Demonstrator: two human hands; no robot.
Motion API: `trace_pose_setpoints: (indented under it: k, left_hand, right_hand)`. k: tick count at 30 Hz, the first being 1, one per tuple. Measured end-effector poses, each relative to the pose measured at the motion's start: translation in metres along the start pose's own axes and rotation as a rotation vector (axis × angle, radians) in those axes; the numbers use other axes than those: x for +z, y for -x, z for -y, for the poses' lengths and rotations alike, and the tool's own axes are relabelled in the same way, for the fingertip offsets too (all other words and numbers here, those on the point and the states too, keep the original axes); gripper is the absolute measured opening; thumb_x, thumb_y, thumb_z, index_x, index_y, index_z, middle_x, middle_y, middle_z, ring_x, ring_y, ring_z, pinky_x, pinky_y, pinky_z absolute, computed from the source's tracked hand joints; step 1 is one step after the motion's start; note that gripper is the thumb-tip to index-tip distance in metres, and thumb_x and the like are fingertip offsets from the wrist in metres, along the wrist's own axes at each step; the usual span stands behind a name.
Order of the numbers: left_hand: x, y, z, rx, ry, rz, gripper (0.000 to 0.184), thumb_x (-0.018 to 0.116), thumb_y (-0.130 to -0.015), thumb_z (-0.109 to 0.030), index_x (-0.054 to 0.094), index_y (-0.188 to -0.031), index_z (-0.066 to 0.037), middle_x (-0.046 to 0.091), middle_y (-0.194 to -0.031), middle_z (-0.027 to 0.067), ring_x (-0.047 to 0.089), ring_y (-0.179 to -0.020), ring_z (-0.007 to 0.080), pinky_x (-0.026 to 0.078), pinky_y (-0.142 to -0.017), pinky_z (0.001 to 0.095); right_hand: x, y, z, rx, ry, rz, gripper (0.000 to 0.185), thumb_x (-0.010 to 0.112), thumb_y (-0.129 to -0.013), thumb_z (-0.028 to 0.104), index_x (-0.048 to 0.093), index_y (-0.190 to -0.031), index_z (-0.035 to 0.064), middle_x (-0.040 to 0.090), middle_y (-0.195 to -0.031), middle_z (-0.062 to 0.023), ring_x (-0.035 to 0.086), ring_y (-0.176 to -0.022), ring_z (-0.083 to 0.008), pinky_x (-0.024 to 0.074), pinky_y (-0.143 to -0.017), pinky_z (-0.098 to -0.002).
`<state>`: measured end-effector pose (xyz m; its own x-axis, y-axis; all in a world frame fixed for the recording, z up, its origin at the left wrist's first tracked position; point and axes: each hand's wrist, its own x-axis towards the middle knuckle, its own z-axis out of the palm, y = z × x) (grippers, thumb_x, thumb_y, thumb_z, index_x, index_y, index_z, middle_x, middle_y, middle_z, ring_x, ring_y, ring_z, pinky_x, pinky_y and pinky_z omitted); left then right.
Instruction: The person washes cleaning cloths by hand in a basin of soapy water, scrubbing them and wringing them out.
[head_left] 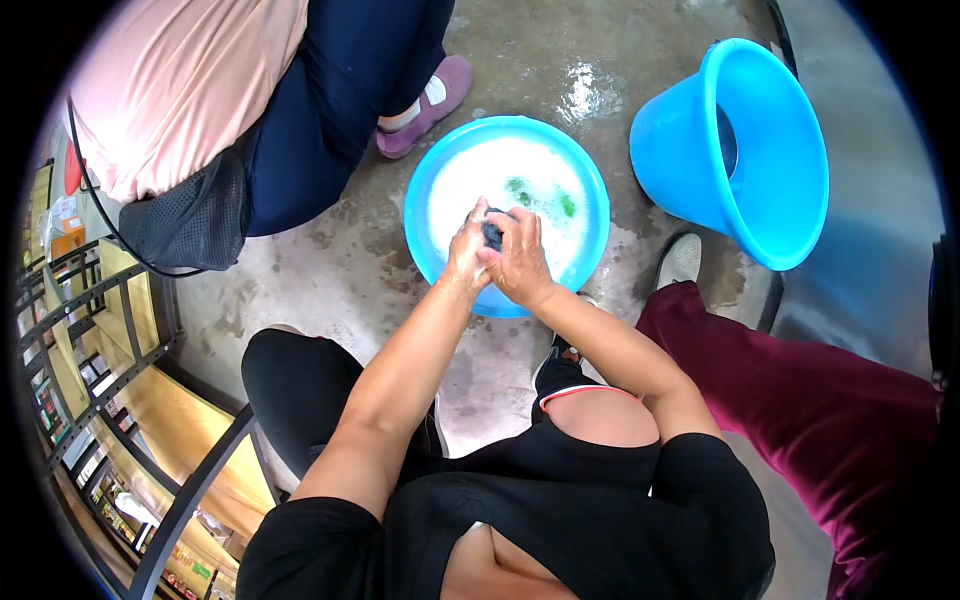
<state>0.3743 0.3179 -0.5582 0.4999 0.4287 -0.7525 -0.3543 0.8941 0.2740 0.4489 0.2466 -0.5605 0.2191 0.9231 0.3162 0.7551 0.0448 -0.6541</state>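
Left hand [466,250] and right hand [521,262] met right over the soapy water, fingers curled in, and between them they had a small dark bundle [492,234], too hidden to tell what it was! Neither hand was spread wide; both were closed around that bundle, the right one bent across its near right side, the left one against its left. Below them sat the blue basin [426,258], round and full of white suds [480,165], with green patches [567,205] showing through the foam, just to the right and far side of the grip. Off to the far right, well apart from the hands, a blue bucket [668,150] showed its wide mouth. Over at far left, a person in a pink top [200,80] was close by, a purple shoe [450,90] planted near the basin on the wet floor [320,290].
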Motion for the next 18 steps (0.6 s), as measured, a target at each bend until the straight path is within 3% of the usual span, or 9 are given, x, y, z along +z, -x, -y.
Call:
trace_pose_setpoints:
  k: [3,4,10,11,13,14,16,17,18]
  left_hand:
    - [-0.003,-0.002,0.006,0.163,-0.205,-0.041,0.035,0.046,-0.091,-0.032,0.047,-0.106,0.000,0.053,-0.097,0.0115,0.054,-0.091,0.0204,0.048,-0.078,0.0330]
    - [0.002,0.002,0.005,0.189,-0.208,-0.025,0.029,0.050,-0.089,-0.028,0.050,-0.102,-0.002,0.054,-0.090,0.0088,0.055,-0.085,0.0184,0.048,-0.071,0.0304]
    - [-0.024,-0.020,0.018,0.251,-0.496,-0.154,0.026,0.047,-0.087,-0.027,0.054,-0.089,-0.002,0.056,-0.078,0.0071,0.055,-0.068,0.0168,0.045,-0.059,0.0303]
    - [-0.028,-0.024,0.019,0.251,-0.495,-0.154,0.026,0.047,-0.087,-0.027,0.054,-0.089,-0.002,0.056,-0.078,0.0071,0.055,-0.068,0.0168,0.045,-0.059,0.0303]
    - [-0.031,-0.025,0.017,0.296,-0.892,-0.225,0.029,0.045,-0.087,-0.027,0.055,-0.087,0.000,0.056,-0.077,0.0070,0.053,-0.065,0.0168,0.044,-0.060,0.0302]
    - [-0.033,-0.025,0.016,0.297,-0.890,-0.224,0.029,0.045,-0.087,-0.027,0.055,-0.087,0.000,0.056,-0.077,0.0070,0.053,-0.065,0.0168,0.044,-0.060,0.0302]
    - [-0.031,-0.020,0.010,0.393,-1.155,-0.130,0.033,0.050,-0.085,-0.030,0.054,-0.098,0.000,0.056,-0.080,0.0070,0.051,-0.067,0.0159,0.043,-0.062,0.0302]
    - [-0.028,-0.015,0.005,0.390,-1.158,-0.130,0.033,0.050,-0.085,-0.030,0.054,-0.098,0.000,0.056,-0.080,0.0070,0.051,-0.067,0.0159,0.043,-0.062,0.0302]
    - [-0.010,-0.001,-0.009,0.389,-1.168,-0.001,0.034,0.055,-0.081,-0.030,0.053,-0.101,-0.001,0.057,-0.087,0.0119,0.053,-0.078,0.0219,0.042,-0.071,0.0325]
  right_hand:
    - [0.002,0.001,-0.007,0.023,-0.123,-0.018,0.037,0.046,-0.088,0.033,0.041,-0.105,-0.0002,0.045,-0.102,-0.0190,0.046,-0.089,-0.0353,0.0430,-0.074,-0.0427]
    - [0.001,0.000,-0.007,0.081,-0.171,-0.059,0.029,0.047,-0.087,0.028,0.042,-0.099,0.0018,0.046,-0.098,-0.0186,0.050,-0.080,-0.0375,0.0453,-0.065,-0.0429]
    - [-0.001,-0.006,-0.007,0.341,-0.174,0.107,0.019,0.041,-0.086,0.018,0.043,-0.098,0.0036,0.053,-0.082,-0.0210,0.052,-0.071,-0.0426,0.0448,-0.062,-0.0447]
    - [0.000,-0.006,-0.009,0.341,-0.173,0.108,0.019,0.041,-0.086,0.018,0.043,-0.098,0.0036,0.053,-0.082,-0.0210,0.052,-0.071,-0.0426,0.0448,-0.062,-0.0447]
    - [0.003,-0.008,-0.014,0.577,-0.288,0.183,0.023,0.043,-0.086,0.026,0.046,-0.094,0.0047,0.054,-0.075,-0.0188,0.053,-0.064,-0.0401,0.0437,-0.061,-0.0482]
    - [0.011,-0.007,-0.029,0.575,-0.287,0.183,0.023,0.043,-0.086,0.026,0.046,-0.094,0.0047,0.054,-0.075,-0.0188,0.053,-0.064,-0.0401,0.0437,-0.061,-0.0482]
    - [0.006,-0.019,-0.043,0.425,-0.543,0.262,0.025,0.044,-0.088,0.029,0.049,-0.088,0.0045,0.054,-0.070,-0.0110,0.053,-0.058,-0.0258,0.0439,-0.055,-0.0388]
    - [-0.025,-0.029,-0.039,0.999,-0.922,0.535,0.025,0.046,-0.088,0.029,0.052,-0.083,0.0055,0.052,-0.073,-0.0033,0.050,-0.064,-0.0122,0.0414,-0.055,-0.0274]
    - [-0.024,-0.026,-0.044,0.950,-0.980,0.415,0.021,0.047,-0.088,0.026,0.052,-0.084,0.0069,0.052,-0.074,-0.0006,0.050,-0.066,-0.0093,0.0406,-0.057,-0.0241]
